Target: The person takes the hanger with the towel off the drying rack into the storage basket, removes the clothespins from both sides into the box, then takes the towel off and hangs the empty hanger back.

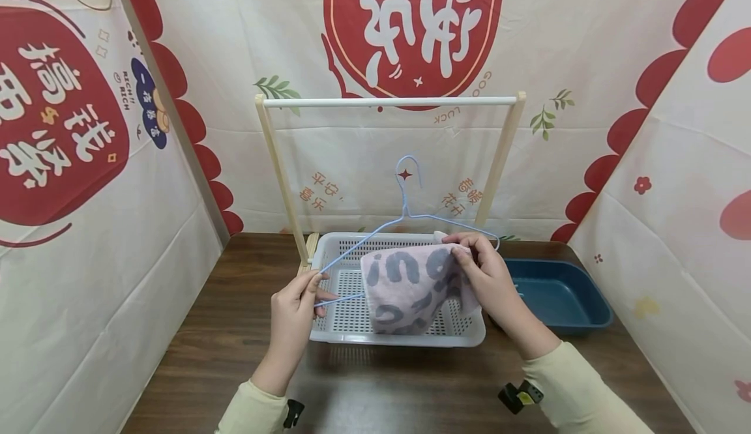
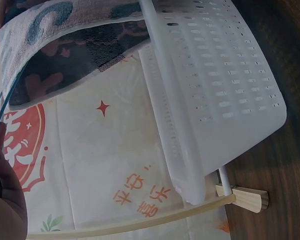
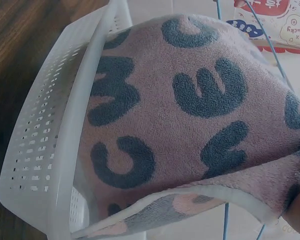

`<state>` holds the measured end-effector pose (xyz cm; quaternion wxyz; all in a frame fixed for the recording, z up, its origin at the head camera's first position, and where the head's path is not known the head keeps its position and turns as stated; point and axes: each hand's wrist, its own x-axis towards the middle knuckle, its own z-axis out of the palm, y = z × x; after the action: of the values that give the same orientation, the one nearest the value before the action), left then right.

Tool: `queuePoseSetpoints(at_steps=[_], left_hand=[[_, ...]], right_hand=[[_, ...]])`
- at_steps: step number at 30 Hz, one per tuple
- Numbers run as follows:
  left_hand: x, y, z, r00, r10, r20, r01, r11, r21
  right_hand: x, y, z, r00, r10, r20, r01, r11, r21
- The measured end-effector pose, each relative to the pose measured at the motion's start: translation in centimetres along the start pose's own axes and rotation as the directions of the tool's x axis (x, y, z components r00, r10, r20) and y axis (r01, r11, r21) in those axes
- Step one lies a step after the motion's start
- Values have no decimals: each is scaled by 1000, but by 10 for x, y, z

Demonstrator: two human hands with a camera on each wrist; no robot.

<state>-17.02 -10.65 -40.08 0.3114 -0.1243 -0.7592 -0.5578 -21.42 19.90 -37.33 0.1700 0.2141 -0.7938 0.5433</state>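
Observation:
In the head view my left hand (image 1: 293, 323) pinches the left corner of a light blue clothes hanger (image 1: 405, 204), whose hook points up. A pink towel (image 1: 405, 284) with grey-blue letters hangs over the hanger's lower bar. With thumb and fingers, my right hand (image 1: 493, 284) grips the towel's upper right part near the hanger's right end. Up close in the right wrist view, the towel (image 3: 205, 100) spreads wide, its pale edge curving below. The left wrist view has the towel's underside and the hanger wire (image 2: 9, 97) by my left hand (image 2: 7, 200).
Beneath the towel stands a white perforated basket (image 1: 399, 339) on the brown wooden table (image 1: 235, 356). A wooden rack with a white rod (image 1: 387, 102) rises behind it. To the right lies a dark blue tray (image 1: 604, 313). Printed cloth walls surround the table.

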Motion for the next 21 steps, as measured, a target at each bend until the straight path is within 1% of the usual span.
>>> queuePoseSetpoints(at_steps=[4,8,12,14,18,21], left_hand=[[-3,-21,1,1000,-29,11,29,1000,-4],[-4,-24,0,998,-52,20,52,999,-15],[-4,-27,0,998,-58,18,58,998,-17],[-4,-27,-1,999,-50,18,50,999,-5],[-5,-28,-1,999,-14,35,13,1000,28],[-5,-28,-1,999,-6,43,4,999,46]], right_hand=[[1,-2,1,1000,-20,-21,20,1000,6],[1,-6,2,999,-15,-34,14,1000,-23],[1,-8,3,999,-20,-41,19,999,-42],[1,-9,3,998,-30,-52,28,999,-40],[1,-17,4,994,-50,-95,47,998,-30],[1,-22,4,992,-66,-108,65,998,-15]])
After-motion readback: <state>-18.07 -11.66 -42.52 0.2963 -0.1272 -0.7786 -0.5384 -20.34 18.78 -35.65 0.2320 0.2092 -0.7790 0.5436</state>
